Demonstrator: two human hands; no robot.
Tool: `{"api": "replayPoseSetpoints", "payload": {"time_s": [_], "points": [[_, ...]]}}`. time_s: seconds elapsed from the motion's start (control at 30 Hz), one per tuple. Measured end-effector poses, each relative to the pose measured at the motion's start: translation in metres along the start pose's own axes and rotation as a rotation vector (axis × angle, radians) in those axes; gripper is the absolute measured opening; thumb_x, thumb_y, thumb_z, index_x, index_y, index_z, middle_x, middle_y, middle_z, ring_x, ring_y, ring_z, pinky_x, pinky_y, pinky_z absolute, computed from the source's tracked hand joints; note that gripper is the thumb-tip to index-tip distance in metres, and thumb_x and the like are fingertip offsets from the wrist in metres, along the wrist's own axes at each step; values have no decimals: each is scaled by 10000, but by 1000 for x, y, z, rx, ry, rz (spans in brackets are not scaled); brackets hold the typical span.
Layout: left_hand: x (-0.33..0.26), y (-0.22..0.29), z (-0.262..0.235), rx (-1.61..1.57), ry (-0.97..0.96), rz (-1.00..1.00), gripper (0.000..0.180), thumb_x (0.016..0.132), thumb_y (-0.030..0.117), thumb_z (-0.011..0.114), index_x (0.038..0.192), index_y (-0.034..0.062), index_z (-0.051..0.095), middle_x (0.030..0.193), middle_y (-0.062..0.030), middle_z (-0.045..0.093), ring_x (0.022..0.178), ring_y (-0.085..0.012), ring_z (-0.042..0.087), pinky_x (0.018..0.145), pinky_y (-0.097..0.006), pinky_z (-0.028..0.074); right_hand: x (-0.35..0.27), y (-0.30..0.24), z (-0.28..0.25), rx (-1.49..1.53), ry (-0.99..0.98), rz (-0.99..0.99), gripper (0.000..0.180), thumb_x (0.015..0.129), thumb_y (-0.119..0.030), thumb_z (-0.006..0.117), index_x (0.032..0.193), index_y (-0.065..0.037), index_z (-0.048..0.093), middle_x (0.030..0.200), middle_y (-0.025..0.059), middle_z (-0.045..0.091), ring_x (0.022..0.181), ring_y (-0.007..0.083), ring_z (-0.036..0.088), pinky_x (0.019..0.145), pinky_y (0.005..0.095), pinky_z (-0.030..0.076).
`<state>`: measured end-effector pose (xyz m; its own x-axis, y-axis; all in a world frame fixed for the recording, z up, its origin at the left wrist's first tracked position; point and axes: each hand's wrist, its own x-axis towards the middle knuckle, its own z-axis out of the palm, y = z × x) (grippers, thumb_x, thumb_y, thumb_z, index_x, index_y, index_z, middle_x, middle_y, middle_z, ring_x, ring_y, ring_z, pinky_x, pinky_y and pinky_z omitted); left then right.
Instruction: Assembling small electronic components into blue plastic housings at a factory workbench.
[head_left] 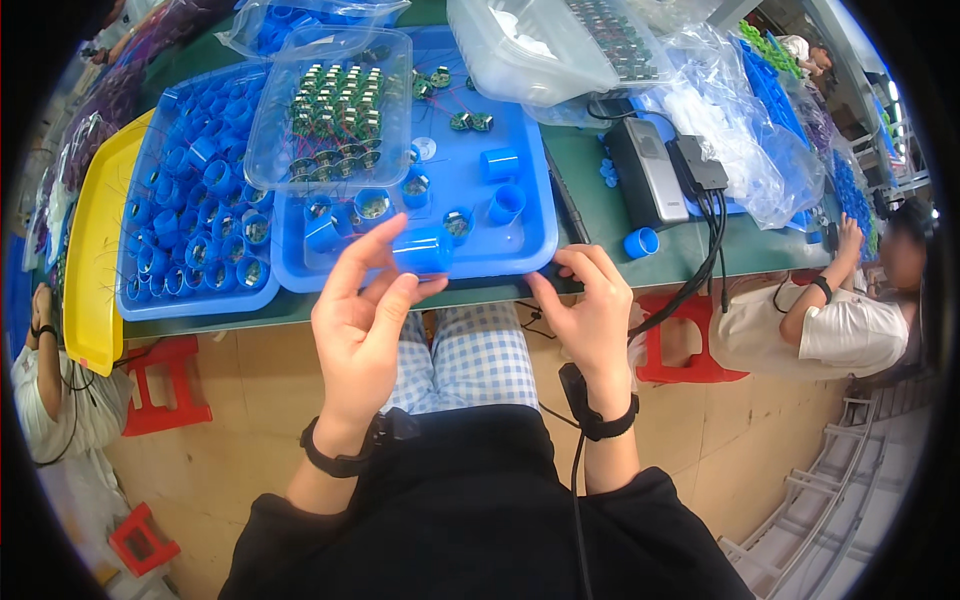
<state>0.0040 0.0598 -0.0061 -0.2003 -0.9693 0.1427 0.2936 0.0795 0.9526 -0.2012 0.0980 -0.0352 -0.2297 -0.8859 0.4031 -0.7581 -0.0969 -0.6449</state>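
My left hand holds a short blue plastic cup lying sideways between thumb and fingers, over the near edge of the blue tray. Curled just off that tray's near right corner is my right hand, thumb and bent fingers close together; whatever they may hold is too small to make out. On the tray stand several more blue cups, some with a circuit board inside, such as this filled cup. Two cups by the right side, one lying and one standing, show no board.
A clear box of green circuit boards rests across two trays. The left blue tray is packed with filled cups, beside a yellow tray. Rightward are a black tool, a grey-black device with cables, and a loose cup.
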Motion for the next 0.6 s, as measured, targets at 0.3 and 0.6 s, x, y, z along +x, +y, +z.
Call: {"api": "replayPoseSetpoints", "payload": {"time_s": [0.3, 0.6], "points": [[-9, -9, -16, -609, -192, -313, 475, 853, 1, 617, 1289, -21, 428, 1135, -171, 572, 958, -262, 639, 852, -386, 543, 0, 5, 11, 21, 87, 110, 127, 733, -12, 691, 841, -15, 625, 852, 79, 612, 705, 230, 602, 633, 323, 489], [-10, -8, 4, -378, -181, -249, 492, 784, -104, 631, 1210, 39, 430, 1175, -159, 515, 1031, -337, 619, 828, -393, 570, 13, 17, 13, -334, 109, 16, 99, 807, -73, 642, 871, -48, 569, 871, 75, 577, 752, 267, 579, 642, 353, 470]]}}
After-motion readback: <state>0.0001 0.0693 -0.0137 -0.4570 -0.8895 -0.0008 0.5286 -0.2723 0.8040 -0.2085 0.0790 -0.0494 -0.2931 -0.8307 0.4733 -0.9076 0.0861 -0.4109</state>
